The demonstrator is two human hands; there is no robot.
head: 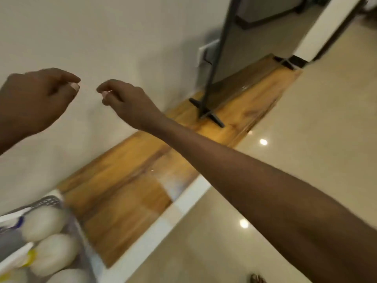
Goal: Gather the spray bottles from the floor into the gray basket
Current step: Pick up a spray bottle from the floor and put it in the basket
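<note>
Head view, tilted and blurred by motion. At the lower left corner sits the gray basket [51, 203] on the wooden counter [126, 193], with several white spray bottles [43, 222] lying packed inside it, one with a blue part and one with a yellow part; how many in all I cannot tell. Above it, raised in front of the pale wall [102, 33], the left hand [34, 101] has its fingers curled with thumb and forefinger tips together, holding nothing that shows. Just beside it, apart, the right hand [124, 99] has the same curled grip, also with nothing visible in it. Farther right a dark stand [208, 113] rests on the counter, and glossy floor [306, 119] fills the right side.
</note>
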